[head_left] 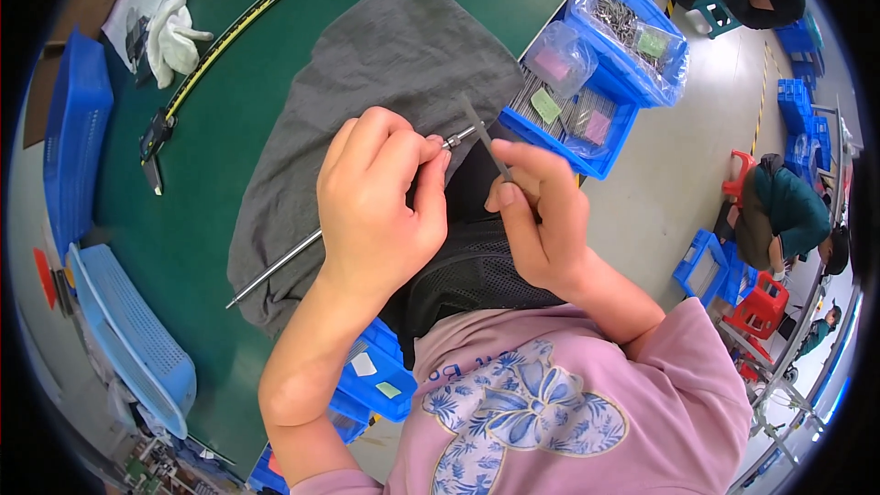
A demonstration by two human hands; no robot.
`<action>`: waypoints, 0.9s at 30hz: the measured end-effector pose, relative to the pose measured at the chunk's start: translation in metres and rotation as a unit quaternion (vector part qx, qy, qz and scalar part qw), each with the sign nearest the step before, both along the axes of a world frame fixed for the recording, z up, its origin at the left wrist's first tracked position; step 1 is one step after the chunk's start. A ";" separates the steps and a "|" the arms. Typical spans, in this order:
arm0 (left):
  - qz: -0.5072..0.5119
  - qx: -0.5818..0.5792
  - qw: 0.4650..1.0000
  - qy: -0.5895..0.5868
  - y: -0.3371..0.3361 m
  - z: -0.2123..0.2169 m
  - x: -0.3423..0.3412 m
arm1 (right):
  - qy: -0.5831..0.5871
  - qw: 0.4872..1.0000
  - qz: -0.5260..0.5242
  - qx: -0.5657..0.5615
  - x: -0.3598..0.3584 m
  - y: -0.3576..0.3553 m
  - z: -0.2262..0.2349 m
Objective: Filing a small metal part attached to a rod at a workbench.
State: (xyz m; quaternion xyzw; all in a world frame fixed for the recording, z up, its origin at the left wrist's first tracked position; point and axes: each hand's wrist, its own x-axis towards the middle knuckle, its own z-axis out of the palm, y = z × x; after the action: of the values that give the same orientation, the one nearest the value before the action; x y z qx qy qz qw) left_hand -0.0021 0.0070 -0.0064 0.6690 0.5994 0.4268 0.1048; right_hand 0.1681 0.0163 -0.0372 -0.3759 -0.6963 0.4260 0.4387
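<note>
My left hand (380,197) is closed around a slim shiny metal rod (278,268). The rod slants from lower left up to the right, and its stepped tip sticks out past my thumb and fingertips. Between thumb and fingers, my right hand (550,211) pinches a thin, flat grey file (485,137). The file crosses close by the rod's tip; whether they touch I cannot tell. Beneath both hands a dark grey cloth (367,64) covers part of the green table (247,92).
A long caliper (174,115) and white gloves (174,41) lie at the far left. Blue baskets (78,137) line the left edge. To the right, blue bins (614,151) hold metal rods and small parts. Several people (793,202) are farther right, near red stools (761,304).
</note>
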 end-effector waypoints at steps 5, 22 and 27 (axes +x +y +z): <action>0.004 0.005 1.000 0.001 -0.001 0.000 0.002 | -0.014 0.998 0.024 0.062 -0.001 -0.002 -0.007; -0.001 -0.013 1.000 -0.023 -0.001 0.001 0.002 | -0.191 0.965 -0.025 0.179 -0.004 -0.005 0.009; -0.003 -0.013 1.000 -0.012 0.001 0.004 0.002 | -0.184 0.964 -0.028 0.187 -0.013 0.007 0.012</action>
State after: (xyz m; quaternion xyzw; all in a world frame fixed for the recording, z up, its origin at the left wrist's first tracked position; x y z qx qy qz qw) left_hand -0.0005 0.0077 -0.0028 0.6642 0.6016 0.4268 0.1215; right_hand 0.1548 0.0230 -0.0252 -0.3781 -0.8218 0.1990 0.3768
